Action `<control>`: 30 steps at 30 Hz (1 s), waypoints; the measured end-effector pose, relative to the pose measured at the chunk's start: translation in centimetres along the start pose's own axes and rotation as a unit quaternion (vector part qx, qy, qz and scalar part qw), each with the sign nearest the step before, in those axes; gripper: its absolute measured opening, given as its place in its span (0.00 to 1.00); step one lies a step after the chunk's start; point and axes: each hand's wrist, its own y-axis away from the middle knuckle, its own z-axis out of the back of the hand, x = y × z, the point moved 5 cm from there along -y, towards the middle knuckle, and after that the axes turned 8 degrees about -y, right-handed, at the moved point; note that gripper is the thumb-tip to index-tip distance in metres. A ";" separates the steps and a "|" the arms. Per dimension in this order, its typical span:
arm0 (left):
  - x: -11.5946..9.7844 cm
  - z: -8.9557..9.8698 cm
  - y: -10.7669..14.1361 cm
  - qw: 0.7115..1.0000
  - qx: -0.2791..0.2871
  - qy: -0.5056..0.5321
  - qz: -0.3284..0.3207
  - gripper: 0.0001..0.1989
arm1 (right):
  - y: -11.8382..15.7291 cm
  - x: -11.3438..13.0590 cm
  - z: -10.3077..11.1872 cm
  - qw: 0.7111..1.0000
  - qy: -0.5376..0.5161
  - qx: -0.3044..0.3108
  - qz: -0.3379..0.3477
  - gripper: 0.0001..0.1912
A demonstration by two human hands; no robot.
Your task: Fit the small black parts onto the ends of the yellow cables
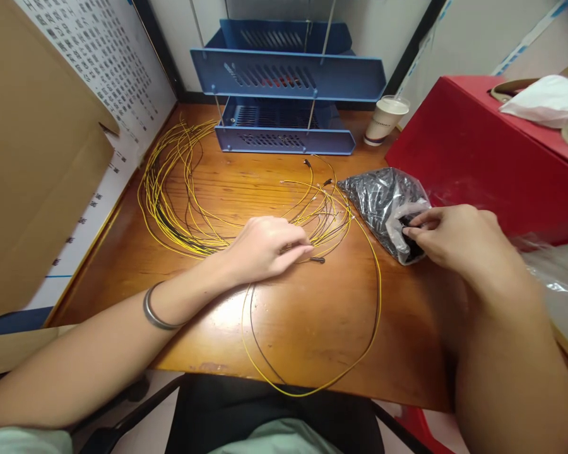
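Observation:
My left hand (pixel 274 246) rests over a bundle of thin yellow and dark wires (pixel 170 221), its fingers curled closed on a yellow wire. Just beyond those fingertips lies a small black connector piece (pixel 317 260). A loop of wire (pixel 377 277) runs from the bundle toward the table's front edge and hangs slightly over it. On the right, my right hand (pixel 454 236) has its fingers pinched together at the mouth of a clear plastic bag (pixel 383 195) full of small black parts. What sits between those fingertips is hidden.
Behind the wires stands a blue two-tier tray rack (pixel 284 139). A paper cup (pixel 385 120) is beside it. At the right is a red box (pixel 478 157) with white tissue (pixel 544 101) on top. Cardboard (pixel 33 157) leans at the left over the wooden table (pixel 312 328).

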 end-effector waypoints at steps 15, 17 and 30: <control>0.0 -0.7 -0.1 0.998 0.064 -0.001 0.005 0.12 | 0.3 1.2 -0.1 0.997 0.045 0.047 -0.035 0.13; 0.0 -0.8 -0.2 0.998 0.070 0.002 0.009 0.13 | 0.3 1.3 -0.1 0.998 0.044 0.047 -0.024 0.13; 1.2 -0.4 0.0 0.994 -0.022 0.002 0.104 0.10 | 7.0 11.1 -3.7 0.929 -0.047 0.167 0.326 0.13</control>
